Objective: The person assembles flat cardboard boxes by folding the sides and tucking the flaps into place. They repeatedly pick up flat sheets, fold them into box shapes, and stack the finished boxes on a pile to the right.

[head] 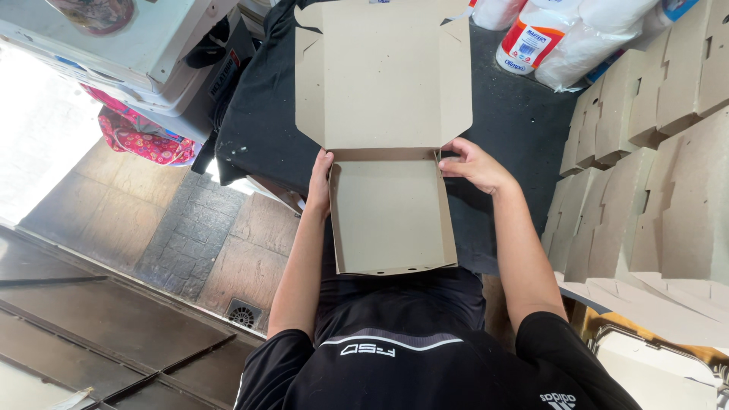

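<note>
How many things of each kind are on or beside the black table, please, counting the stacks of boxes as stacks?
Open cardboard box, held by left hand and right hand: 1
Stacks of folded cardboard boxes: 2
Packs of paper rolls: 1
Total: 4

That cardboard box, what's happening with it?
A person is holding a flat brown cardboard box on a black cloth-covered table. The left hand grips its left wall and the right hand its right back corner. The lid stands open. Rows of folded boxes stand stacked on the right.
</note>
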